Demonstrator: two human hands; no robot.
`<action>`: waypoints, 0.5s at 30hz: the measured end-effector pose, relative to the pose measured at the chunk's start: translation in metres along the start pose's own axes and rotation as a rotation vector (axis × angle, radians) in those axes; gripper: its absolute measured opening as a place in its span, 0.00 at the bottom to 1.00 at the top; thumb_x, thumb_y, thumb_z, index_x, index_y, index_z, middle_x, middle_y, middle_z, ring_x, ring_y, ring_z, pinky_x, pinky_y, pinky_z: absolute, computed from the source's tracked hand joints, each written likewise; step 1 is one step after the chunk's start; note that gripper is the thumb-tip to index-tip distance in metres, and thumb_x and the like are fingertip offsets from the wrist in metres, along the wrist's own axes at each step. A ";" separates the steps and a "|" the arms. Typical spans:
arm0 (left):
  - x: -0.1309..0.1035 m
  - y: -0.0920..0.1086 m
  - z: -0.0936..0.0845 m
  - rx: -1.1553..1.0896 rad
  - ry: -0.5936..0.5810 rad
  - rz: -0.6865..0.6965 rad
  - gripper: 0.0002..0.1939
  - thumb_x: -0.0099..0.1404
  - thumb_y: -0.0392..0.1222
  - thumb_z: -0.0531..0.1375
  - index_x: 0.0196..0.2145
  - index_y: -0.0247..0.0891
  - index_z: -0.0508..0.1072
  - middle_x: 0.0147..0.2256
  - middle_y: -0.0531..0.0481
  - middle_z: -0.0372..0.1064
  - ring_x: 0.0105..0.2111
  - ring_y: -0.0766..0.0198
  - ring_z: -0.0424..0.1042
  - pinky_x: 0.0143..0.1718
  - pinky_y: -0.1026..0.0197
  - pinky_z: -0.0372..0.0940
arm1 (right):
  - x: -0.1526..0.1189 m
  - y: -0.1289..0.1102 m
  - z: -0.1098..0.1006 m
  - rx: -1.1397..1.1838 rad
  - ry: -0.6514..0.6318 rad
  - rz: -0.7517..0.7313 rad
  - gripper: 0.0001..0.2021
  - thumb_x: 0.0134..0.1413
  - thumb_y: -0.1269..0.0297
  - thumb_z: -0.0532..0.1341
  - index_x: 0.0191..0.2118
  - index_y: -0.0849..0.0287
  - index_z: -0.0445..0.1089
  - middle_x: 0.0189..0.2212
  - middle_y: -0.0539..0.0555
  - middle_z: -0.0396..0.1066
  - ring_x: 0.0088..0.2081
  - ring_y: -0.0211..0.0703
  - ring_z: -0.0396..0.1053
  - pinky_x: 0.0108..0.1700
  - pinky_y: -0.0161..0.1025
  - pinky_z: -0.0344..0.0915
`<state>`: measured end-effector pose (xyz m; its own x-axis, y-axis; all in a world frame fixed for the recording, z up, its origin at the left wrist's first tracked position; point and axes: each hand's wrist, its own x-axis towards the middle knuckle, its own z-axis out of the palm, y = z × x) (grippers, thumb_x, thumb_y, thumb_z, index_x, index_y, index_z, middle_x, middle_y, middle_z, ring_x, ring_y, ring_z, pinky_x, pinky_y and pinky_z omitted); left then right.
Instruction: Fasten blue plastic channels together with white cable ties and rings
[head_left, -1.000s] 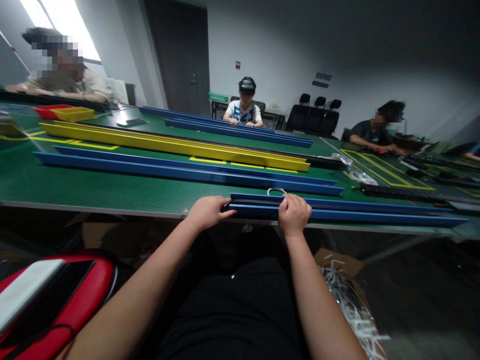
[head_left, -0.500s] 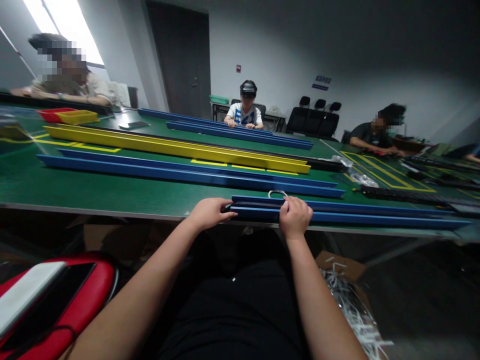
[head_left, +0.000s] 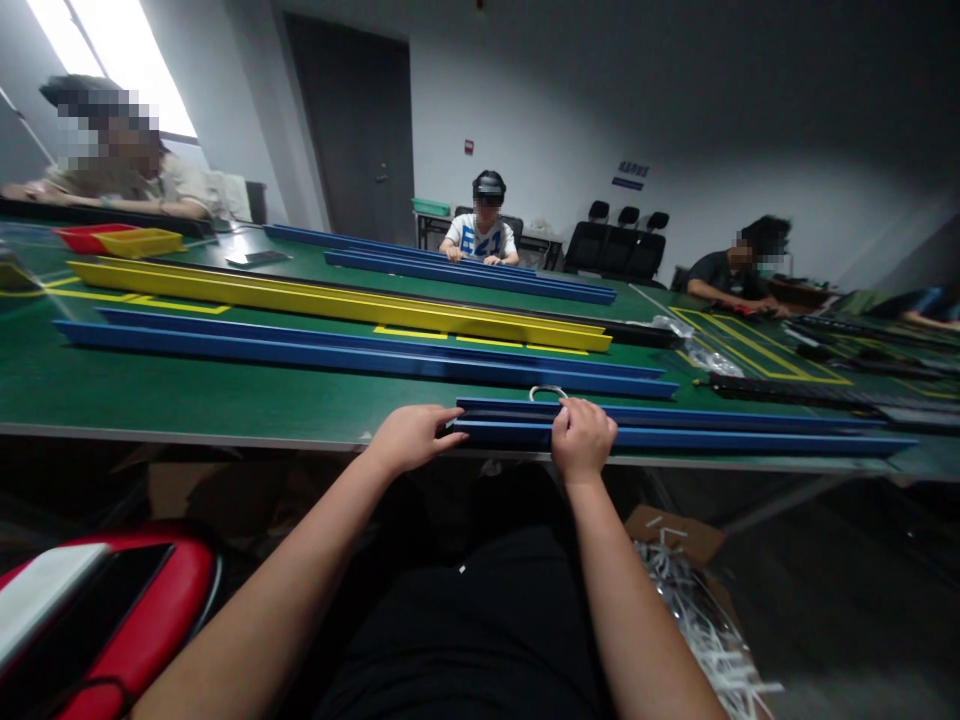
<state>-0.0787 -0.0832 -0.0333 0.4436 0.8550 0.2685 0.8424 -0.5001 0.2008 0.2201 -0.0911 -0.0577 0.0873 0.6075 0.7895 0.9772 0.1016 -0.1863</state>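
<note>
A long blue channel-shaped rail (head_left: 720, 439) lies along the table's near edge, its open groove facing up. My left hand (head_left: 411, 437) is at its left end, thumb and fingers on either side of the end; a small dark and pale bit shows between them, too small to name. My right hand (head_left: 584, 438) is closed over the rail a little further right, fingertips hidden. Beside its thumb a thin white strip (head_left: 547, 389) curls up in a loop; whether the hand pinches it I cannot tell.
Beyond lie another blue rail (head_left: 360, 352), a yellow rail (head_left: 337, 305) and further blue rails (head_left: 465, 275). Co-workers sit around the green table (head_left: 225, 400). A red seat (head_left: 161, 600) stands at my left, a box of white strips (head_left: 675, 590) below at right.
The view has shifted slightly, so things appear a little further left. Both hands keep their places on the rail, with no clear movement along it.
</note>
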 end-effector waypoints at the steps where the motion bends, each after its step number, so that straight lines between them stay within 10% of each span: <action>1: 0.000 0.000 0.000 0.010 -0.002 0.004 0.28 0.65 0.63 0.50 0.56 0.49 0.69 0.47 0.49 0.74 0.44 0.58 0.73 0.41 0.61 0.63 | 0.000 0.000 0.000 -0.003 0.001 -0.002 0.15 0.62 0.63 0.50 0.45 0.57 0.73 0.45 0.56 0.73 0.51 0.50 0.63 0.53 0.46 0.50; 15: -0.001 0.015 -0.004 0.065 -0.054 -0.026 0.28 0.65 0.60 0.51 0.57 0.45 0.67 0.52 0.46 0.72 0.50 0.54 0.71 0.50 0.57 0.63 | 0.000 -0.001 -0.002 0.006 0.005 -0.009 0.15 0.62 0.63 0.50 0.45 0.57 0.73 0.45 0.56 0.73 0.51 0.50 0.63 0.52 0.46 0.50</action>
<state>-0.0672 -0.0920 -0.0264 0.4359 0.8746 0.2123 0.8711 -0.4693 0.1445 0.2193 -0.0921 -0.0562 0.0796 0.6030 0.7938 0.9768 0.1115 -0.1826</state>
